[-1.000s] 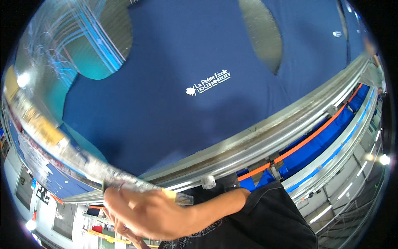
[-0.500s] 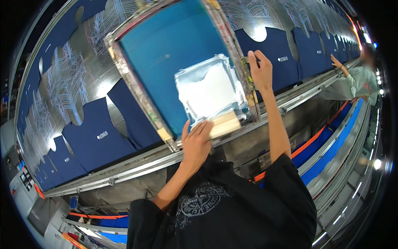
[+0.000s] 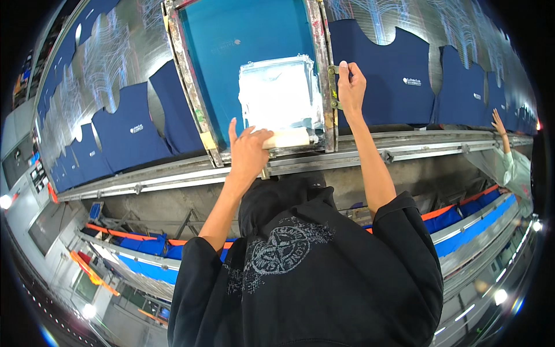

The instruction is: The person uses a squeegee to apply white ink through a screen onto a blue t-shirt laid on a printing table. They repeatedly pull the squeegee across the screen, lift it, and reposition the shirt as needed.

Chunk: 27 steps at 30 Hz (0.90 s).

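A screen-printing frame (image 3: 195, 110) with blue mesh lies across the table in front of me, over a dark navy fabric piece that it partly hides. White ink (image 3: 276, 92) covers a square patch at the near end of the mesh. Below that patch rests a squeegee (image 3: 290, 138) with a pale wooden grip; my left hand (image 3: 247, 151) is closed on its left end, index finger sticking up. At the frame's right side, my right hand (image 3: 351, 88) has its fingers closed round a small metal handle (image 3: 333, 87).
Navy shirt panels (image 3: 381, 81) with small white prints line the table on both sides. A metal rail (image 3: 185, 177) runs along its near edge. Behind me are racks with blue cloth (image 3: 144, 246) and orange edging. At the far right a co-worker's hand (image 3: 497, 120) reaches over the table.
My view has turned, so the frame and table edge look straighter and higher in the picture. Both hands keep their grips, and the squeegee stays at the near end of the ink.
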### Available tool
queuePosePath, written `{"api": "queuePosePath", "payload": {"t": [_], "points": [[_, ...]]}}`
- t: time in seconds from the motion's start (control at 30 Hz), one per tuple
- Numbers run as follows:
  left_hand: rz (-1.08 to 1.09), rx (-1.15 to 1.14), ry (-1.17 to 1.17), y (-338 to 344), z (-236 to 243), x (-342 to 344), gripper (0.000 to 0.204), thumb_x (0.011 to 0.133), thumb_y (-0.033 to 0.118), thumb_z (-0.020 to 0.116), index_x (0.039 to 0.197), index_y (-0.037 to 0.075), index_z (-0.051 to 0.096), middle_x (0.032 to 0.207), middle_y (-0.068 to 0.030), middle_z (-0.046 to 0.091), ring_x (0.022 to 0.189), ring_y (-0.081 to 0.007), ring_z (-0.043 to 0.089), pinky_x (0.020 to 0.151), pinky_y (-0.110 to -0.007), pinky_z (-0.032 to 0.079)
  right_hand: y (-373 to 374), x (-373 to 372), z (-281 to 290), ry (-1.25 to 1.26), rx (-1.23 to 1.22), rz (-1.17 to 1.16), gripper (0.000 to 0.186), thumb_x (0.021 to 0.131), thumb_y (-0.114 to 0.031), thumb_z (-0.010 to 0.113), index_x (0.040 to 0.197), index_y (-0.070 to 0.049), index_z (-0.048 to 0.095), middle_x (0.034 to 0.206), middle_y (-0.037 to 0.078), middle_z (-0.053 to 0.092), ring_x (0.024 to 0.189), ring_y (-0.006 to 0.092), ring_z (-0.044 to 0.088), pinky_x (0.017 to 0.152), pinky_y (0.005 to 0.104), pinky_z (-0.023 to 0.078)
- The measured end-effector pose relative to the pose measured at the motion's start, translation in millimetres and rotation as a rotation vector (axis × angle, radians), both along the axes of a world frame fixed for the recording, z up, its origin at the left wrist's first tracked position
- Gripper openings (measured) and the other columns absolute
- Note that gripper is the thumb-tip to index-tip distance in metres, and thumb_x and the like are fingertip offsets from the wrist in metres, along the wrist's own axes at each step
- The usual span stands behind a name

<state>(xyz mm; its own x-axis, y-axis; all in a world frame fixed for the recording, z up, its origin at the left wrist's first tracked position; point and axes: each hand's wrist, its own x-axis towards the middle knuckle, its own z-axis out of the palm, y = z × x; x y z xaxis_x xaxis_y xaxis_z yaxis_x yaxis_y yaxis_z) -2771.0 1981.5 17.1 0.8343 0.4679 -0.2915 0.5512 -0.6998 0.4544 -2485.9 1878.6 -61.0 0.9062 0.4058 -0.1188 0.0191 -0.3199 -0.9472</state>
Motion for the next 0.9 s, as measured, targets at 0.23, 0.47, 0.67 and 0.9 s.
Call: {"api": "queuePosePath", "payload": {"t": [0.23, 0.47, 0.67, 0.9], "points": [[0.067, 0.072, 0.053, -2.3, 7.0, -19.0, 0.042, 0.075, -0.001, 0.068, 0.113, 0.015, 0.079, 0.117, -0.0046, 0.078, 0.128, -0.0329, 0.061, 0.127, -0.061, 0.001, 18.1, -25.1, -2.8, 0.029, -0.002, 0.003, 0.039, 0.106, -0.027, 0.058, 0.078, -0.002, 0.051, 0.065, 0.002, 0.039, 0.062, 0.0098, 0.037, 0.056, 0.0339, 0.033], [0.071, 0.092, 0.077, 9.6, 4.0, -34.9, 0.041, 0.076, 0.000, 0.069, 0.113, 0.015, 0.079, 0.117, -0.0021, 0.077, 0.129, -0.0333, 0.060, 0.125, -0.066, -0.003, 36.7, -37.8, -19.6, -0.051, -0.064, 0.036, 0.038, 0.104, -0.032, 0.059, 0.083, 0.000, 0.055, 0.063, 0.013, 0.049, 0.055, 0.0235, 0.045, 0.058, 0.0417, 0.038], [-0.022, 0.081, 0.025, 18.8, 3.7, -25.8, 0.041, 0.073, -0.003, 0.065, 0.109, 0.011, 0.079, 0.106, -0.0050, 0.079, 0.129, -0.0361, 0.060, 0.123, -0.070, -0.005, 35.7, -34.0, -24.9, -0.051, -0.097, 0.033, 0.040, 0.104, -0.034, 0.057, 0.085, 0.001, 0.055, 0.066, 0.018, 0.054, 0.060, 0.0327, 0.054, 0.063, 0.0450, 0.043], [-0.126, -0.090, -0.033, 45.0, -9.5, -29.2, 0.040, 0.073, 0.002, 0.071, 0.111, 0.012, 0.078, 0.100, -0.0094, 0.079, 0.096, -0.0263, 0.074, 0.125, -0.051, 0.029, 32.8, -24.7, -10.2, 0.035, -0.308, 0.130, 0.033, 0.103, -0.033, 0.059, 0.094, -0.001, 0.059, 0.076, 0.020, 0.060, 0.073, 0.0361, 0.062, 0.072, 0.0466, 0.047]]}}
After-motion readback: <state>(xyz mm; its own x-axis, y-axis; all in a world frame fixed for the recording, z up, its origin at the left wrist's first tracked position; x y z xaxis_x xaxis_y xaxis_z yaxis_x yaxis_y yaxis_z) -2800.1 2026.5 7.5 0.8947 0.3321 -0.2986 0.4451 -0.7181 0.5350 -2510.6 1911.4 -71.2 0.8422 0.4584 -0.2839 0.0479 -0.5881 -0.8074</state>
